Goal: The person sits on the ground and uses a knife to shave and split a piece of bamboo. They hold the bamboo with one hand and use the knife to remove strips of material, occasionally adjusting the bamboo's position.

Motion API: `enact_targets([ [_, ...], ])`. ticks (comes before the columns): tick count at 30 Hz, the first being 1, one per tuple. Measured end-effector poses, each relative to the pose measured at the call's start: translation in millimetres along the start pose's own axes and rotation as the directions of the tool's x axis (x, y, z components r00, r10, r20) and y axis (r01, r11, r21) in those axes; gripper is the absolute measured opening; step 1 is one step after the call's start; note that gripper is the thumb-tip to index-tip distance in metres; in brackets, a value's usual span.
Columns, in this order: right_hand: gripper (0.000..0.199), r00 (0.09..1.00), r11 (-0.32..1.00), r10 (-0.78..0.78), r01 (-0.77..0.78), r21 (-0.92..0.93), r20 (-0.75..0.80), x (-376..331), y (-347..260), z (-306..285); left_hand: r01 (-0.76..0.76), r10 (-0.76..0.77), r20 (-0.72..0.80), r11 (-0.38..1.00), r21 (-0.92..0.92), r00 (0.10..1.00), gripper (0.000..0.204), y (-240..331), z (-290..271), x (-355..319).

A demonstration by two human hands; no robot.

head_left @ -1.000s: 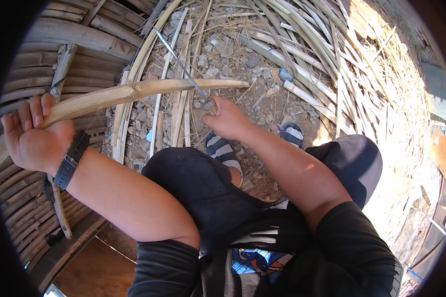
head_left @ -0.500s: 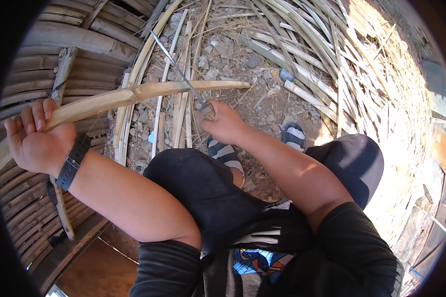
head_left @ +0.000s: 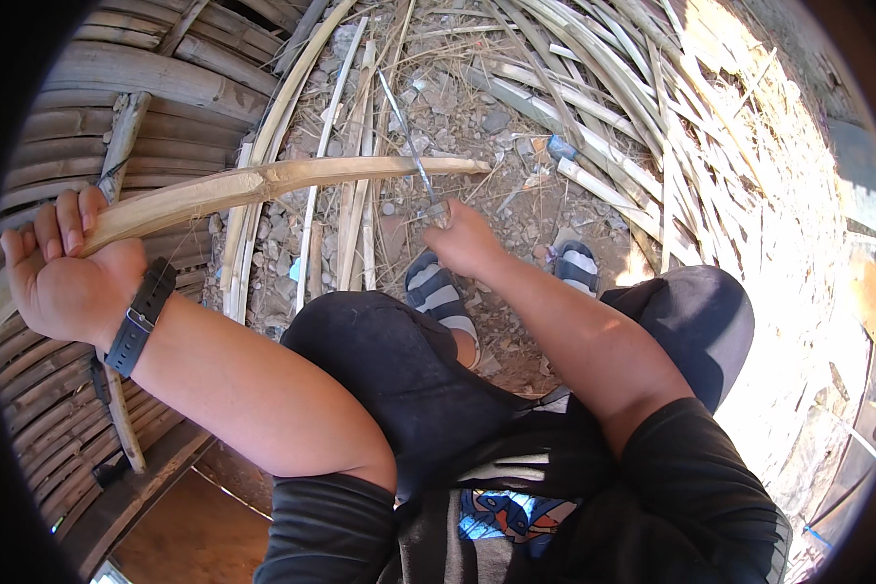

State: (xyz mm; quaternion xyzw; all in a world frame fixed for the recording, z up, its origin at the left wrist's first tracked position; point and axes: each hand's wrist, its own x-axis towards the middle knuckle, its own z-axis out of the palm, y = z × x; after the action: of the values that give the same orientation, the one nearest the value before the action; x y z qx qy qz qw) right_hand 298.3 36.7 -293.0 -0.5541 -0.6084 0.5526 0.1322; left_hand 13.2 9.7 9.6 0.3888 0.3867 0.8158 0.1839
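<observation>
Two bare hands work on one long bamboo strip (head_left: 292, 180), pale and slightly curved, which runs nearly level across the upper middle of the view. Its thick end lies in the left hand (head_left: 68, 273), whose fingers are curled shut around it at the far left; a dark watch (head_left: 138, 319) sits on that wrist. The thin end of the strip reaches toward the centre, just above the right hand (head_left: 465, 238). That hand is closed in a fist around the handle of a knife (head_left: 409, 146), whose narrow blade points up and away and crosses the strip near its thin end, touching it or very close; which of the two cannot be told. Below the hands the person's knees in dark shorts (head_left: 399, 380) are bent, with two striped sandals (head_left: 436, 292) on stony ground (head_left: 477, 107). Many more split bamboo strips (head_left: 613, 88) lie fanned over the ground ahead and to the right, well apart from the hands. Stacked bamboo poles (head_left: 97, 107) fill the left side
</observation>
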Motion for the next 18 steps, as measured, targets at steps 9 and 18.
enact_targets([
  [9,0.053,0.974,0.974,0.188,-0.201,0.105,0.125,-17,-38,-18,-0.006,0.011,-0.119,0.999,0.043,0.993,0.030,-1,-12,-4],
  [18,0.064,0.989,0.989,-0.150,0.149,-0.020,-0.006,-11,-4,4,0.012,-0.012,-0.021,1.000,0.002,1.000,0.029,0,-7,-1],
])
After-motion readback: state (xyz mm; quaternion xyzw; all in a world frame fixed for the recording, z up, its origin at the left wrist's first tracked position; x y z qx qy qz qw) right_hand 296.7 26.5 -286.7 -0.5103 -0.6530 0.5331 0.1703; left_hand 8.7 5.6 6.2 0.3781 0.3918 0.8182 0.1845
